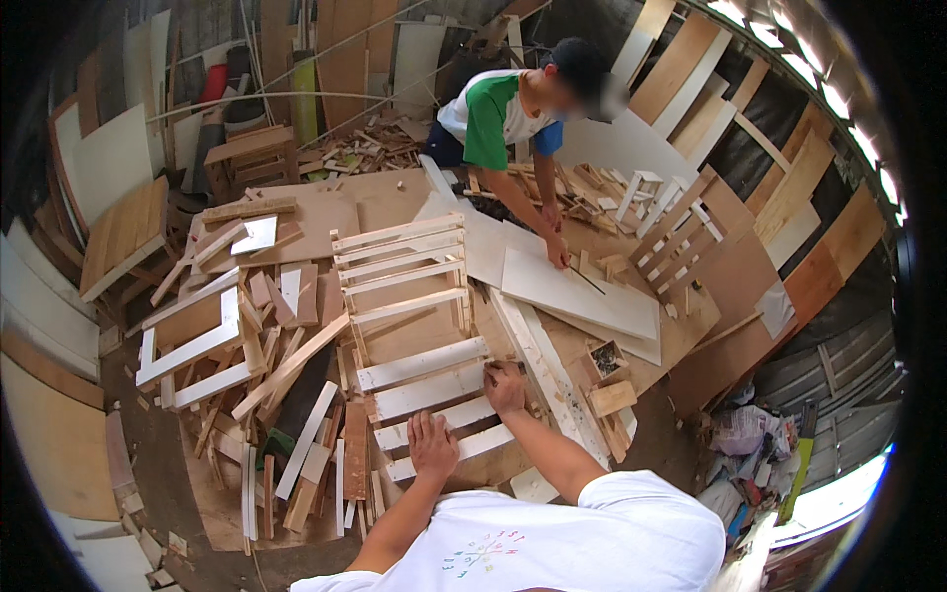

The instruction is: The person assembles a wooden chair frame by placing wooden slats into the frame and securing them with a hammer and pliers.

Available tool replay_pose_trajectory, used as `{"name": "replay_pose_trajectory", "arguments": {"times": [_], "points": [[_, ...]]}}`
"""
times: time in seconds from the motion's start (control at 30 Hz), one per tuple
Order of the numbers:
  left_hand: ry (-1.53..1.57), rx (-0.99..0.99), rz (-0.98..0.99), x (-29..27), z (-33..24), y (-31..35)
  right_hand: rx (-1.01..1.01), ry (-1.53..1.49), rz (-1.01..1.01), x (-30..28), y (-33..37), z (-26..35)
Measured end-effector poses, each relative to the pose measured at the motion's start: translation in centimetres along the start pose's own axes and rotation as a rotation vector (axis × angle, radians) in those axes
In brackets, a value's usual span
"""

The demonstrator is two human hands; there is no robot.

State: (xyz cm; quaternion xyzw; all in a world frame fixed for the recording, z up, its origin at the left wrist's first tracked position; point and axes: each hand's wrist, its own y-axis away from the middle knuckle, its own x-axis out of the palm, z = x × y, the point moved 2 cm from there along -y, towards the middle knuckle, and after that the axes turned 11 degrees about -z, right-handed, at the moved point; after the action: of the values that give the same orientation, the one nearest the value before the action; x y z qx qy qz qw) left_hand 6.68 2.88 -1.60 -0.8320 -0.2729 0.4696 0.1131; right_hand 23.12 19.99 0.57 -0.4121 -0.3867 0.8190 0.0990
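Observation:
In front of me lies a slatted wooden chair frame (434, 391), with pale strips across its near part and a ladder-like section of slats at the far end. My left hand (432, 446) rests on one of the near slats, its fingers stretched out along the wood. At the right end of the slats is my right hand (505, 387). Its fingers are curled and pressed together at the frame's edge; whatever is in them is too small to make out. A long whitish wooden beam (547, 365) runs just right of this hand.
Across from me a co-worker (503, 118) bends over a white board (582, 296), one hand near a thin dark stick (589, 281). A small box of dark bits (607, 359) sits at the right. Scrap strips and a white-edged frame (192, 340) are heaped left.

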Motion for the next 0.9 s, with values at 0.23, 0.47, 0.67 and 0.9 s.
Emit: {"name": "replay_pose_trajectory", "arguments": {"times": [0.23,0.47,0.67,0.9], "points": [[-0.016,-0.01,0.024,0.3,-0.2,-0.2,0.032,0.086,0.085,-0.5,-0.6,0.4],[0.01,-0.005,-0.007,0.8,0.2,0.4,0.12,0.163,0.118,-0.9,-0.2,1.0],[0.061,0.04,-0.049,0.5,1.0,0.4,0.154,0.352,0.345,-2.5,2.1,5.1],[0.087,0.029,-0.08,0.3,0.3,0.6,0.025,0.279,0.29,-6.3,12.7,9.9]]}}
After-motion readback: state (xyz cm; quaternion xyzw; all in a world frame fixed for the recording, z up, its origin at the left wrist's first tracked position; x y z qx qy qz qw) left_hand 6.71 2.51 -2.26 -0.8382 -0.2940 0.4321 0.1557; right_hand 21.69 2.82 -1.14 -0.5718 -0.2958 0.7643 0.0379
